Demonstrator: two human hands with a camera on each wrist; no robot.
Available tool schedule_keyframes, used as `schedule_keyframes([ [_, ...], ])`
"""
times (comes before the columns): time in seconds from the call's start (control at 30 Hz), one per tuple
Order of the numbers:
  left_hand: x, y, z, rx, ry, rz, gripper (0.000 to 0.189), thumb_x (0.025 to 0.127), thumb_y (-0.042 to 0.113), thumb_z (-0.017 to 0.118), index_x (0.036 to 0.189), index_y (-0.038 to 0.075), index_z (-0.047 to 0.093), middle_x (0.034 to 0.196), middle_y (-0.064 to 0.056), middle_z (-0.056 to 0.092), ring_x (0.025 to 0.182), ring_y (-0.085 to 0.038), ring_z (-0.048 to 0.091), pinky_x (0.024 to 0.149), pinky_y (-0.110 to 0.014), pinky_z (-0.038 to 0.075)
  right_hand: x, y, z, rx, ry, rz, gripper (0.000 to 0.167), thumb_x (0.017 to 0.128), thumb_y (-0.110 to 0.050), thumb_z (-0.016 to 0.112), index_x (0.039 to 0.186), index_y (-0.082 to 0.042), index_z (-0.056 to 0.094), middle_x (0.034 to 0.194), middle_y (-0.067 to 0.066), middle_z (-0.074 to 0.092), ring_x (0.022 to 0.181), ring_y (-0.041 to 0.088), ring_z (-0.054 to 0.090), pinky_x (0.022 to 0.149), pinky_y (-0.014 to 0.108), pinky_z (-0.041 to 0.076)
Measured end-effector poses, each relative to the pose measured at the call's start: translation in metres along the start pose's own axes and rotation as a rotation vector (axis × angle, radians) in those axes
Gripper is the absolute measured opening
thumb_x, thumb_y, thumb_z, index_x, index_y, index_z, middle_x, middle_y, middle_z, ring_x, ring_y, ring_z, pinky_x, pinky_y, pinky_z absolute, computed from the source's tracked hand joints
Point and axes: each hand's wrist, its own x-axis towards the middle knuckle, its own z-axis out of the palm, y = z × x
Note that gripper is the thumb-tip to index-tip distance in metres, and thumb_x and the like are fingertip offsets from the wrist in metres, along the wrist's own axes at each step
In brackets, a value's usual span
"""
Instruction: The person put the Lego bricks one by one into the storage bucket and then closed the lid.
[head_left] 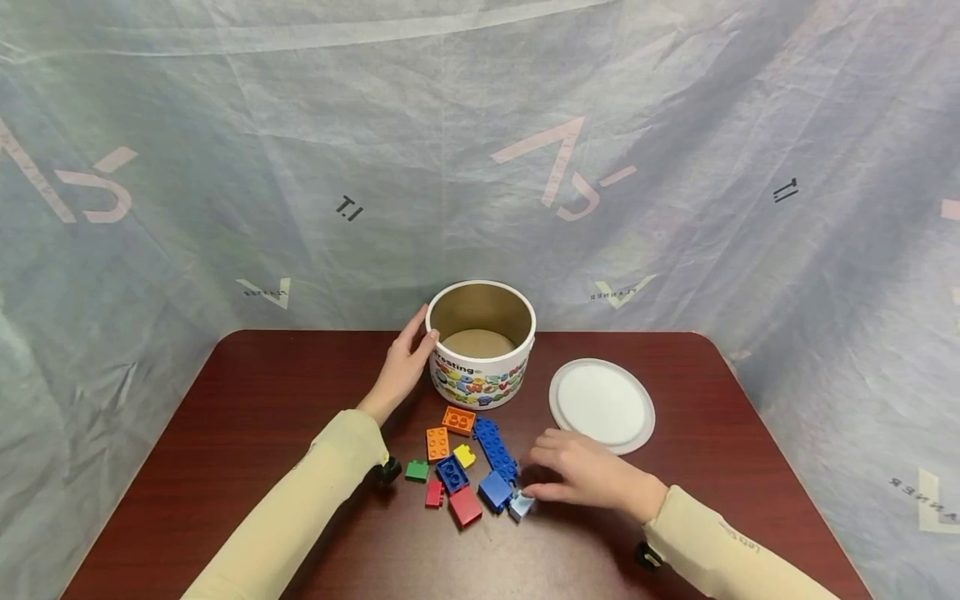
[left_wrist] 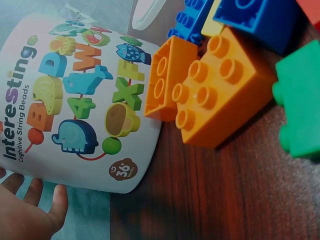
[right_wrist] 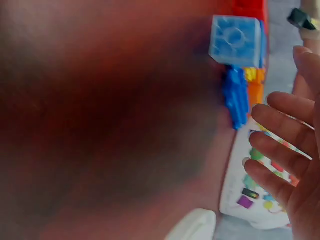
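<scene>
A round white bucket (head_left: 480,385) with colourful letter and animal prints stands upright at the back middle, its top uncovered and no bricks showing inside. My left hand (head_left: 397,372) rests against its left side, fingers spread near the rim. In front of the bucket lies a loose group of toy building bricks. My right hand (head_left: 581,473) hovers at the right of this group, fingers extended and apart in the right wrist view. Nearest to its thumb are a light blue brick (head_left: 521,506) and a blue brick (head_left: 495,492). A long blue piece (head_left: 494,448) lies beside its fingertips.
A white round lid (head_left: 603,404) lies flat right of the bucket. Among the bricks are two orange ones, including a studded orange brick (left_wrist: 220,90), a green brick (head_left: 417,472), a yellow brick (head_left: 464,456) and a red brick (head_left: 466,507). A grey curtain (head_left: 450,167) hangs behind the table.
</scene>
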Motion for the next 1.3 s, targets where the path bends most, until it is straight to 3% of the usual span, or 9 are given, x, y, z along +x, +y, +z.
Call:
schedule_keyframes([
  [0.5,0.0,0.001,-0.002,0.025,0.017,0.0,0.062,0.111,0.031,0.054,0.166,0.014,0.031,0.17,-0.009,0.031,0.157,-0.029,0.025,0.126,-0.053,0.023,-0.009,-0.013,0.028,0.008,-0.007,0.085,0.045,0.088,-0.059,0.078,0.105,-0.017,0.073,0.086,-0.011,0.06,0.08,0.003,0.05,0.07,0.022,0.045],
  [0.87,-0.001,-0.001,-0.002,0.008,0.013,0.013,0.062,0.111,0.031,0.053,0.166,0.014,0.029,0.17,-0.008,0.029,0.158,-0.029,0.024,0.126,-0.054,0.023,-0.013,-0.015,0.031,0.03,-0.004,0.109,0.036,0.092,-0.048,0.078,0.11,-0.017,0.073,0.094,-0.01,0.065,0.085,0.003,0.055,0.073,0.022,0.049],
  [1.3,0.0,0.0,-0.001,0.011,0.002,0.008,0.063,0.111,0.031,0.053,0.167,0.015,0.028,0.171,-0.007,0.029,0.158,-0.028,0.024,0.126,-0.053,0.023,-0.02,-0.008,0.017,0.037,-0.012,0.125,0.029,0.088,-0.032,0.083,0.111,-0.016,0.074,0.101,-0.012,0.07,0.09,0.004,0.06,0.078,0.024,0.053],
])
